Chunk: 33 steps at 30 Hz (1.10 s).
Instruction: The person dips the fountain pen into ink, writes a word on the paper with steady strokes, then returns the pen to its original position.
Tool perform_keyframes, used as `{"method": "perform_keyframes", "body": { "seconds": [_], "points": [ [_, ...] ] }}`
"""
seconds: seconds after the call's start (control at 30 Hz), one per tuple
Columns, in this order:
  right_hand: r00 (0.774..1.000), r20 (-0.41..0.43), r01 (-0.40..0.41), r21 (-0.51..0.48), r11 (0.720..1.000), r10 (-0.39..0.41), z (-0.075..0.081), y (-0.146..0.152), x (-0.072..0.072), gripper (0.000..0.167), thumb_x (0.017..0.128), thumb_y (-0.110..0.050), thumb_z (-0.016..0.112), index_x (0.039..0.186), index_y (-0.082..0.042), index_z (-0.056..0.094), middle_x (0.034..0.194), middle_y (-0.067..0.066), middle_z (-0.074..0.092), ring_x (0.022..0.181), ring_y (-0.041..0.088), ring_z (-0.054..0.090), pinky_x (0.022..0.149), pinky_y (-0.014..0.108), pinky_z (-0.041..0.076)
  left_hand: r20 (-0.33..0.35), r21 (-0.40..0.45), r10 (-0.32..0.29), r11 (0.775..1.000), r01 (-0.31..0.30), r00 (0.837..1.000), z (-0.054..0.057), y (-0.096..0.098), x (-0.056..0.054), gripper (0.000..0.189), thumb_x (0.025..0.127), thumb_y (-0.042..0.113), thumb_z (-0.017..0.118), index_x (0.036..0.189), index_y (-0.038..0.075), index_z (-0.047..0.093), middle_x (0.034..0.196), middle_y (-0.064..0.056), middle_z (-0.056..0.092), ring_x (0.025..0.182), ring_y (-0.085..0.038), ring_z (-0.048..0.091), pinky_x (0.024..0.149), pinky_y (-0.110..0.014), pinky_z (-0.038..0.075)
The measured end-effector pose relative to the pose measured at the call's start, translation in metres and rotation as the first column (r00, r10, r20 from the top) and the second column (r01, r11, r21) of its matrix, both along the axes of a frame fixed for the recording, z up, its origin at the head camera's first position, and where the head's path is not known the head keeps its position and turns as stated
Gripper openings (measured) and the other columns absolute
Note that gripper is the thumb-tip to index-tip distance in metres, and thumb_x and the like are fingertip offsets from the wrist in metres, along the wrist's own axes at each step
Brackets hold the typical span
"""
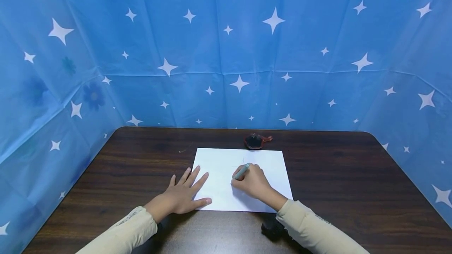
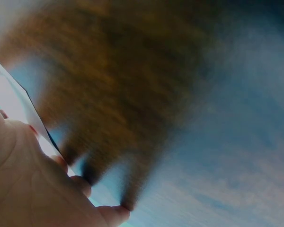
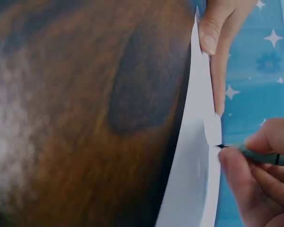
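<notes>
A white sheet of paper [image 1: 215,160] lies on the dark wooden table. My left hand [image 1: 183,195] rests flat on its left edge, fingers spread. In the left wrist view the palm of my left hand [image 2: 28,175] shows beside a strip of the paper [image 2: 14,99]. My right hand [image 1: 252,181] pinches a grey-green pen [image 1: 241,171] over the middle of the sheet. The right wrist view shows the pen [image 3: 260,155] between thumb and fingers, its dark tip right at the paper [image 3: 189,156]. Faint thin lines [image 1: 243,160] show on the sheet just beyond the right hand.
Behind the sheet's far edge sits a small dark object with a reddish-brown rim and a short stem [image 1: 255,141]. The brown table [image 1: 335,175] extends to both sides. A blue curtain with white stars [image 1: 226,50] hangs around its back and sides.
</notes>
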State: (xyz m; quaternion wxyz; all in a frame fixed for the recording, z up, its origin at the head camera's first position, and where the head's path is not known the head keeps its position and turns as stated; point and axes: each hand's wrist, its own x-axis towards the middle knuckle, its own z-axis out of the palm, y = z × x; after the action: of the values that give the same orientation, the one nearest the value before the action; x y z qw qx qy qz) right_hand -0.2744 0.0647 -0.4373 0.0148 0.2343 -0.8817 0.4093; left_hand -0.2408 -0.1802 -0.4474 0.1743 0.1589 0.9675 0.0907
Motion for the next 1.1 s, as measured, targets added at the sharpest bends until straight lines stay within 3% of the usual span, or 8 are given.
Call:
{"method": "perform_keyframes", "body": {
  "seconds": [0.13,0.47,0.77,1.1],
  "points": [
    [1.000,0.027,-0.007,-0.034,0.999,0.008,0.006,0.000,0.000,0.006,0.081,-0.007,0.071,0.077,-0.011,0.070,0.063,-0.006,0.064,0.051,0.007,0.054,0.047,0.023,0.044,-0.016,-0.006,-0.005,1.000,0.004,1.000,-0.005,-0.001,-0.002,0.091,0.083,0.082,0.029,0.155,0.031,0.008,0.162,-0.005,-0.006,0.147,-0.033,-0.006,0.107,-0.070,-0.004],
    [0.990,0.089,0.118,-0.043,0.992,-0.113,0.024,0.017,-0.019,0.004,0.085,-0.014,0.070,0.082,-0.011,0.071,0.065,-0.006,0.066,0.062,0.008,0.065,0.055,0.027,0.049,-0.010,0.021,-0.012,1.000,0.013,1.000,0.006,0.001,-0.001,0.086,0.088,0.073,0.038,0.155,0.025,0.012,0.162,-0.009,-0.004,0.147,-0.037,-0.003,0.106,-0.071,-0.003],
    [0.966,0.148,0.215,0.007,0.977,-0.213,0.014,0.030,-0.032,0.005,0.083,-0.012,0.070,0.078,-0.010,0.070,0.061,-0.004,0.066,0.061,0.009,0.065,0.054,0.025,0.049,-0.017,-0.011,-0.001,1.000,0.000,1.000,-0.008,-0.002,-0.005,0.089,0.084,0.080,0.032,0.155,0.030,0.009,0.162,-0.003,-0.007,0.147,-0.032,-0.006,0.108,-0.069,-0.002],
    [0.969,0.107,0.221,0.033,0.975,-0.223,0.002,0.032,-0.035,0.011,0.079,-0.009,0.069,0.069,-0.012,0.066,0.053,-0.006,0.059,0.051,0.010,0.052,0.052,0.025,0.041,0.005,0.025,-0.014,1.000,0.014,1.000,0.008,0.001,0.003,0.085,0.090,0.071,0.037,0.156,0.024,0.012,0.162,-0.009,-0.003,0.147,-0.037,-0.002,0.107,-0.071,-0.002]
  ]
}}
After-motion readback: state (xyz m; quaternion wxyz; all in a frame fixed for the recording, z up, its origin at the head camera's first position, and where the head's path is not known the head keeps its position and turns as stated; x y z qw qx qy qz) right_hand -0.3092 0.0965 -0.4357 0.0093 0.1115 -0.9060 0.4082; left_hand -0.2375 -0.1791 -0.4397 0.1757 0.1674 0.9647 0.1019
